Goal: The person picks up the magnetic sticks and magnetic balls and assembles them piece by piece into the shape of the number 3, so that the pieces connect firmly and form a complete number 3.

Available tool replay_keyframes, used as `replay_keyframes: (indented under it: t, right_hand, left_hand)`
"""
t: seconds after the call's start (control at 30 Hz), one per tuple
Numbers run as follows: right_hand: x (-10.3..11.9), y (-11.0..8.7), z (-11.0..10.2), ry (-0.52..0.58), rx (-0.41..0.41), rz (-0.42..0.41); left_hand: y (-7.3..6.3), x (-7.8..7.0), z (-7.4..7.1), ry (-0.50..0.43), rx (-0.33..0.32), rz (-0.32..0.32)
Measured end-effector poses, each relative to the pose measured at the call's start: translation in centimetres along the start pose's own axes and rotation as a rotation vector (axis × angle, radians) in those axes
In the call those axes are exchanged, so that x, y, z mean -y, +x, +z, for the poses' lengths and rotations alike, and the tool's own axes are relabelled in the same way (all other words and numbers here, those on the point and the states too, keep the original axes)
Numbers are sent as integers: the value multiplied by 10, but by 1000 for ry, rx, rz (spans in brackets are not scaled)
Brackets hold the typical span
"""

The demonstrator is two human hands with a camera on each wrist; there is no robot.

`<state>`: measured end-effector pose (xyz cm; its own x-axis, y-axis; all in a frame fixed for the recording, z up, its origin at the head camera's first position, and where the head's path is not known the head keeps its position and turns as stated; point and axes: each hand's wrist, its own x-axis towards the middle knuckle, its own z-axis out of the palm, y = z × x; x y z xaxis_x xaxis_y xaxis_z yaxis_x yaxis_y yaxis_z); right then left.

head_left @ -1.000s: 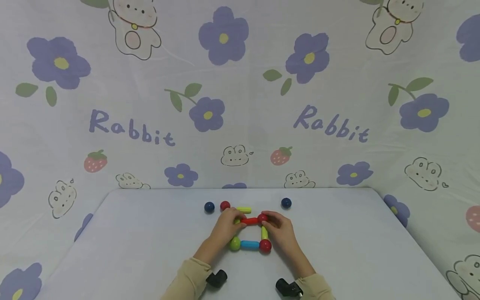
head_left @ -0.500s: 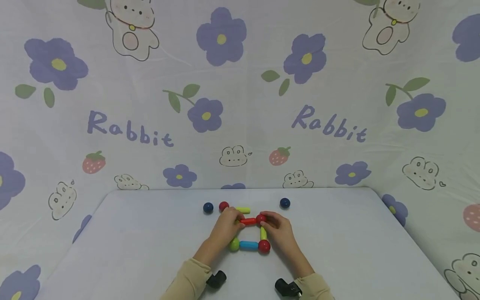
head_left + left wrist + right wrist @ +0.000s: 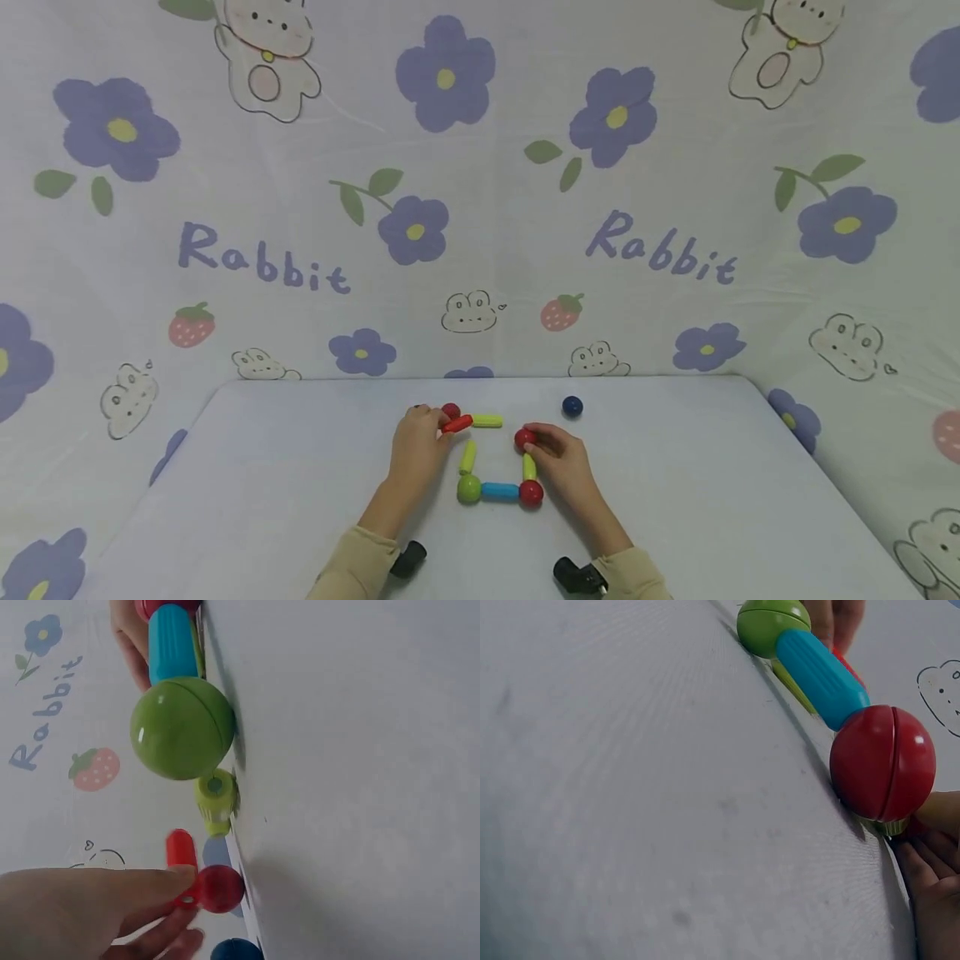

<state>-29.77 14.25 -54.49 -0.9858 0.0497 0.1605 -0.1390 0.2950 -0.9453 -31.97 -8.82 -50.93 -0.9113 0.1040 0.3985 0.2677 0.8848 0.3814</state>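
Head view: dim, diffuse illumination; the backdrop [image 3: 498, 179] appears grey, its print legible, and the table [image 3: 712, 492] paler, with faint soft shadows. Left wrist view: small highlights mark the green ball [image 3: 182, 729]; the red stick [image 3: 180, 847] is slightly blurred; a soft shadow darkens the table at lower centre. Right wrist view: a glint lies on the red ball [image 3: 883, 763]; the lower left corner is dark.

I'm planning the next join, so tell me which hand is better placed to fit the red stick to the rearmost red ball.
Probably the left hand: it pinches the red stick, close to the rearmost red ball. The right hand is farther off, holding a different red ball.
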Motion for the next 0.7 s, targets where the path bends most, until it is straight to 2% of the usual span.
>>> replay_keyframes:
  t: [0.1, 0.23, 0.4, 0.47, 0.53, 0.63, 0.7]
  right_hand:
    - [1, 0, 0, -1, 5, 3]
    - [1, 0, 1, 2, 4, 21]
    - [-1, 0, 1, 12, 2, 30]
    - [-2, 0, 1, 16, 4, 16]
    - [-3, 1, 1, 21, 5, 8]
    - [-4, 1, 0, 22, 7, 0]
    - [-4, 2, 0, 24, 6, 5]
  left_hand:
    - [-3, 5, -2, 83, 4, 6]
    - [-6, 0, -4, 120, 40, 41]
    - [-6, -12, -2, 198, 228, 61]
    - [-6, -15, -1, 232, 279, 42]
    - [-7, -17, -1, 266, 260, 26]
    - [-8, -20, -4, 308, 186, 10]
    - [-9, -24, -6, 274, 148, 27]
